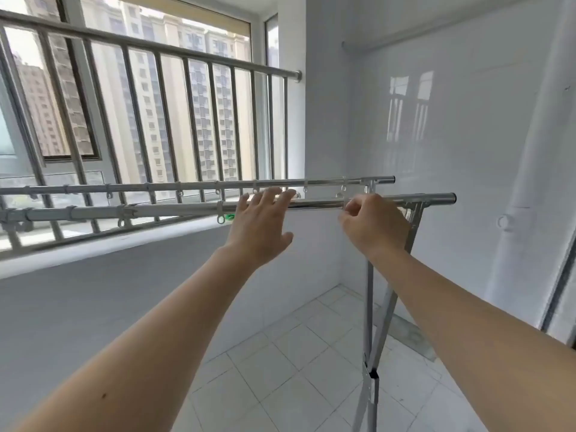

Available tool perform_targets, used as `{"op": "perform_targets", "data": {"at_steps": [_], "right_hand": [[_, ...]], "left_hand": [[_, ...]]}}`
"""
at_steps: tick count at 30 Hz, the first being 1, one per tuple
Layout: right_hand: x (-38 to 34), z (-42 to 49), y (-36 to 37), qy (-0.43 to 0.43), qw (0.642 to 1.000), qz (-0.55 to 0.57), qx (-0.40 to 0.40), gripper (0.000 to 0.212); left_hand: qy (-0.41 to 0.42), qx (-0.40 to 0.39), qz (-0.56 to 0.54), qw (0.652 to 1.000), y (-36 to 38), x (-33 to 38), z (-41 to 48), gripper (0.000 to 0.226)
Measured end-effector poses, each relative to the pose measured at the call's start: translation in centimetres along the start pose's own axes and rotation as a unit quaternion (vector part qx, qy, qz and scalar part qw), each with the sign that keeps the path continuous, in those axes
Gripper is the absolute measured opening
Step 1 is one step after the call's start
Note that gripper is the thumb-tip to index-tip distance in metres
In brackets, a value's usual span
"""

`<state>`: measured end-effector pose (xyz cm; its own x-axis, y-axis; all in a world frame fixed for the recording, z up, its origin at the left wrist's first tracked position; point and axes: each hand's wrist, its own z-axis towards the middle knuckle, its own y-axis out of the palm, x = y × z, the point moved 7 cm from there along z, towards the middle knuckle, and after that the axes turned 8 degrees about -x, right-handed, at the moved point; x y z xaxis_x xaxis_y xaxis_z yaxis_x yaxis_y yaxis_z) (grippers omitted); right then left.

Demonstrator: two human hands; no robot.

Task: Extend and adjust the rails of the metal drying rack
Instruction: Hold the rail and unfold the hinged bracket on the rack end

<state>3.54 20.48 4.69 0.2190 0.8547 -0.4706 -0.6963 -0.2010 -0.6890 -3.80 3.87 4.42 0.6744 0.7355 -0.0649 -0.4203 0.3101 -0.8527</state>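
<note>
Head view: left hand (260,227) flat and open over the near rail (174,208); right hand (372,227) pinches it. Next, slide it out.

Ahead of me a metal window guard (149,54) of upright bars runs along the window (174,98), ending in a round fitting at the white wall (436,120). Through the glass I see tall apartment blocks (199,113). Below the bars sits a pale sill (131,241) above a grey stretch of wall. The glossy wall on my right mirrors the window, and a white pipe (517,194) climbs it. Under me lies a white tiled floor (296,369).
</note>
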Motion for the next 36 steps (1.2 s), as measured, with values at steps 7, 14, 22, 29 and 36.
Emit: {"op": "perform_targets", "data": {"at_steps": [7,14,22,29,36], "right_hand": [[1.5,1.2,0.8,0.038,0.999,-0.012,0.013,0.014],[3.9,1.2,0.4,0.095,0.993,-0.061,0.022,0.012],[9.5,-0.7,1.0,0.181,0.977,-0.093,0.056,0.046],[10.0,0.2,2.1,0.188,0.977,-0.018,0.099,0.068],[13.7,2.2,6.1,0.302,0.94,0.143,-0.069,0.107]], "left_hand": [[0.046,0.004,0.054,0.997,1.8,0.0,2.6,0.059],[0.122,0.044,0.058,0.99,2.1,3.5,5.5,0.05],[0.142,0.096,0.064,0.983,2.6,6.0,6.9,0.048],[0.119,0.098,0.066,0.986,3.0,6.0,8.4,0.044],[0.11,0.109,0.086,0.984,4.0,5.4,10.4,0.046]]}}
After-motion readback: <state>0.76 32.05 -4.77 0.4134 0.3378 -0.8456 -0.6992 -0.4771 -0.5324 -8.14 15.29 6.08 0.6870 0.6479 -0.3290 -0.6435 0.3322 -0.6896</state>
